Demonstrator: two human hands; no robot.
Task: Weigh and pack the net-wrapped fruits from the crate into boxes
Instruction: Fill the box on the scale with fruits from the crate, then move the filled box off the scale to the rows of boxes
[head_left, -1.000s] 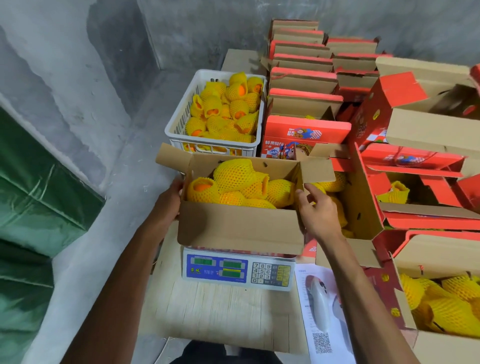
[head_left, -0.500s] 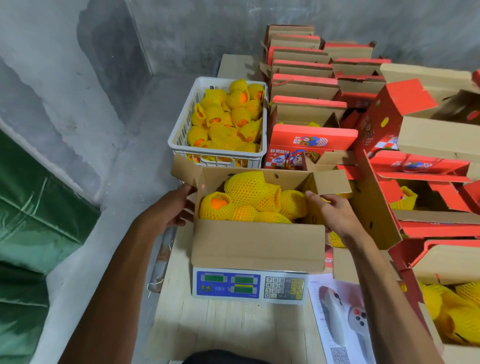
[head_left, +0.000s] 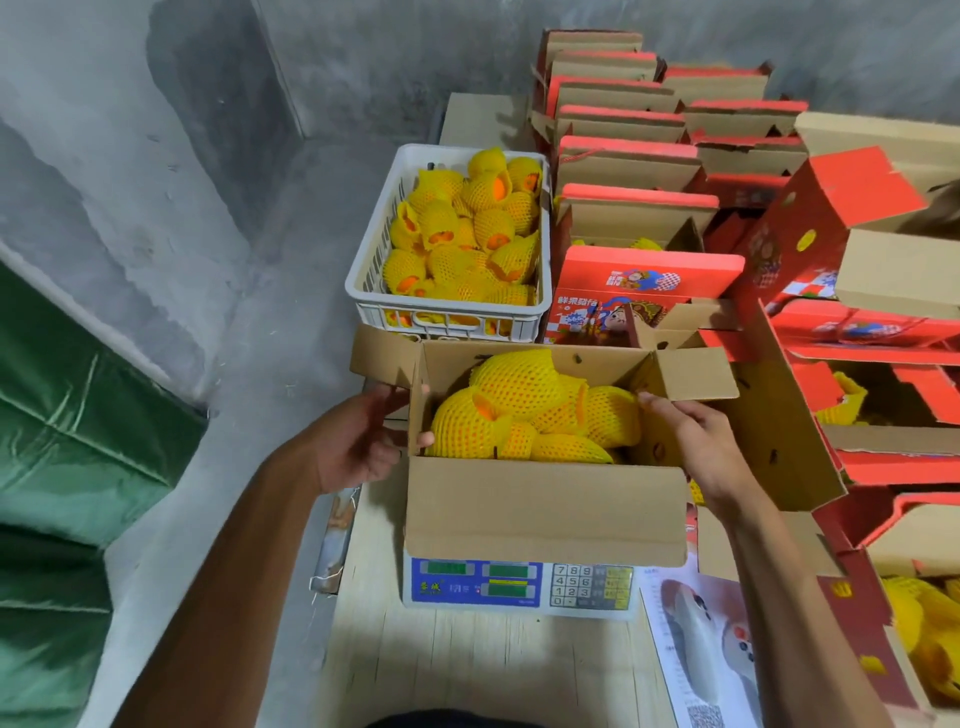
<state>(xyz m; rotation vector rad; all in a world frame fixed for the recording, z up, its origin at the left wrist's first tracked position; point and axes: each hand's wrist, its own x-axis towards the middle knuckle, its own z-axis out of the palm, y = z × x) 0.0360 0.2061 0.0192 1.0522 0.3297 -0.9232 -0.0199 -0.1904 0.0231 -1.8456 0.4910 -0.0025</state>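
An open brown cardboard box (head_left: 545, 512) stands on the blue-and-white electronic scale (head_left: 519, 587), filled with yellow net-wrapped fruits (head_left: 524, 410). My left hand (head_left: 358, 444) grips the box's left wall, thumb tip over the edge and fingers outside. My right hand (head_left: 698, 441) lies against the box's right side under the raised flap, fingers fairly straight, fingertips touching the cardboard near the fruits. Behind the box, the white plastic crate (head_left: 540, 312) holds many more net-wrapped fruits (head_left: 467, 234).
Stacks of red-and-brown gift boxes (head_left: 649, 280) crowd the right and back. Another open box with wrapped fruits (head_left: 924, 623) sits at the lower right. A handheld scanner (head_left: 696, 639) lies on a printed sheet. The wooden tabletop (head_left: 467, 670) lies before the scale; a green tarp (head_left: 78, 467) is at left.
The box stays on the scale. My left hand came off the box's side, then returned to grip its left wall. My right hand slid along the right side, fingers straightening.
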